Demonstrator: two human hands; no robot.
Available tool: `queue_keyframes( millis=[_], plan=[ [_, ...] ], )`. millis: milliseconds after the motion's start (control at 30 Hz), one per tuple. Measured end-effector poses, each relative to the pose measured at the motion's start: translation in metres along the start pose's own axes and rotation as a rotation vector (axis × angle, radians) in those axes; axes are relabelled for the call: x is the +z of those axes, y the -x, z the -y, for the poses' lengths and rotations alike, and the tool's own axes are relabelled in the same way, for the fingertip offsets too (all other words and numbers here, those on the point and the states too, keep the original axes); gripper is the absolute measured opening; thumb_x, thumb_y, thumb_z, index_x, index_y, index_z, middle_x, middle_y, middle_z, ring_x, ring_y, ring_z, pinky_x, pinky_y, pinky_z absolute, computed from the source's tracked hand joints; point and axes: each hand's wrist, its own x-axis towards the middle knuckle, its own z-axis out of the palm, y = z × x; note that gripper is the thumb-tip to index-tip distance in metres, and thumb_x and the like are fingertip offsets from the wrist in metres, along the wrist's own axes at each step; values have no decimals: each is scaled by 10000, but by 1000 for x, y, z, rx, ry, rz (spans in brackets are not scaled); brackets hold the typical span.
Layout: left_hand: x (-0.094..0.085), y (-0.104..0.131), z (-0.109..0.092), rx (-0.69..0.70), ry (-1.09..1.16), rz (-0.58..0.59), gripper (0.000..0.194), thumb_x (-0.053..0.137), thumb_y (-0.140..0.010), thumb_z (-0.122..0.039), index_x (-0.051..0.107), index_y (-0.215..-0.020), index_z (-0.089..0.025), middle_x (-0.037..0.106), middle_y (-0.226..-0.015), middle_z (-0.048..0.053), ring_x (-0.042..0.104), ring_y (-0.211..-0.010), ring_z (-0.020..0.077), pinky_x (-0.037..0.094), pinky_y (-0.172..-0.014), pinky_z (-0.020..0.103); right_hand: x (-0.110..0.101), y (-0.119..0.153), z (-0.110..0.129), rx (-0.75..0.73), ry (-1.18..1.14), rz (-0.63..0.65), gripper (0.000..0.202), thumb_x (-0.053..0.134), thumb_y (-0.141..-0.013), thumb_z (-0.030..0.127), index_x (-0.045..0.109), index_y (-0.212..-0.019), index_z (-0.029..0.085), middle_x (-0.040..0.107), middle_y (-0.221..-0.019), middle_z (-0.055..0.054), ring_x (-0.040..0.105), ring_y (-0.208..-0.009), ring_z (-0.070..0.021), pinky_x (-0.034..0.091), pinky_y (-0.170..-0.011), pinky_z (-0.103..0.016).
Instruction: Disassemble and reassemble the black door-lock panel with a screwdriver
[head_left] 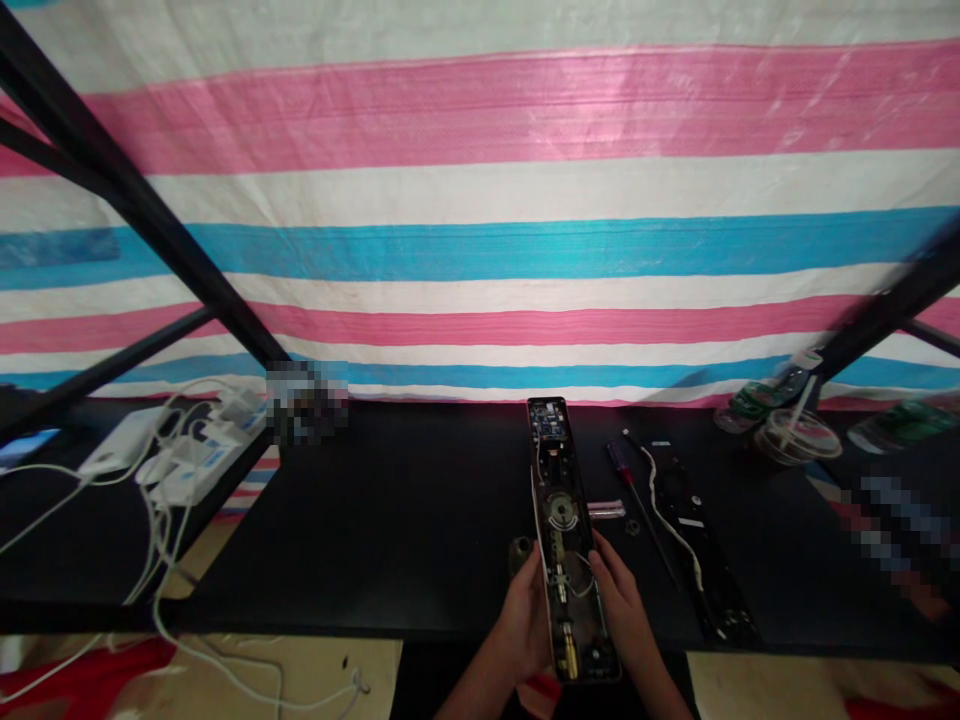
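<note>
A long, narrow black housing (562, 510) is held lengthwise over the table's front edge, its open side facing up. Inside it show a circuit board (550, 421) at the far end, a round part in the middle and a brass cylinder (571, 656) at the near end. My left hand (527, 610) grips its left side, and my right hand (619, 595) grips the right side. Beside my left hand sits a small dark round part (519, 552). To the right lie a screwdriver (628, 480), a white cable (664, 515) and a long black panel (701, 540).
A power strip (199, 465) with chargers and tangled white cables is at the left. Plastic bottles (750, 402) and a lidded cup with a straw (796, 438) stand at the back right. Black metal bars (142, 215) slant on both sides, before a striped tarp (480, 250).
</note>
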Motion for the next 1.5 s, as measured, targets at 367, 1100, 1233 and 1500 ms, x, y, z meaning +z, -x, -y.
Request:
queue_keyframes(
  millis=[367,1100,1233,1500],
  plan=[
    [-9,-4,0,-65,-29,-2,657,527,-896,-657,733,-1110,-71,794,-916,168,747,-918,341,494,-918,425,0,6,-3,-54,31,0,573,671,-852,593,701,-1276,210,654,-1374,-108,560,-1335,-325,410,-1154,-491],
    [-12,-5,1,-59,-64,-4,690,504,-900,-695,713,-1141,-83,792,-935,163,746,-915,329,506,-926,427,-6,4,-3,-92,-45,6,550,712,-823,581,721,-1246,230,647,-1370,-120,580,-1315,-332,415,-1149,-519],
    [-7,0,-1,-71,-79,5,729,489,-883,-731,714,-1155,-93,790,-971,166,737,-960,345,493,-953,450,-6,6,1,-107,-46,33,562,693,-840,589,697,-1281,240,624,-1397,-107,559,-1337,-329,397,-1159,-527],
    [0,5,0,-52,-84,29,716,483,-894,-719,724,-1136,-89,788,-992,173,719,-1026,355,467,-994,464,-6,6,-1,-155,-30,44,555,658,-871,589,679,-1304,242,607,-1419,-107,542,-1355,-322,386,-1166,-530]
  ],
)
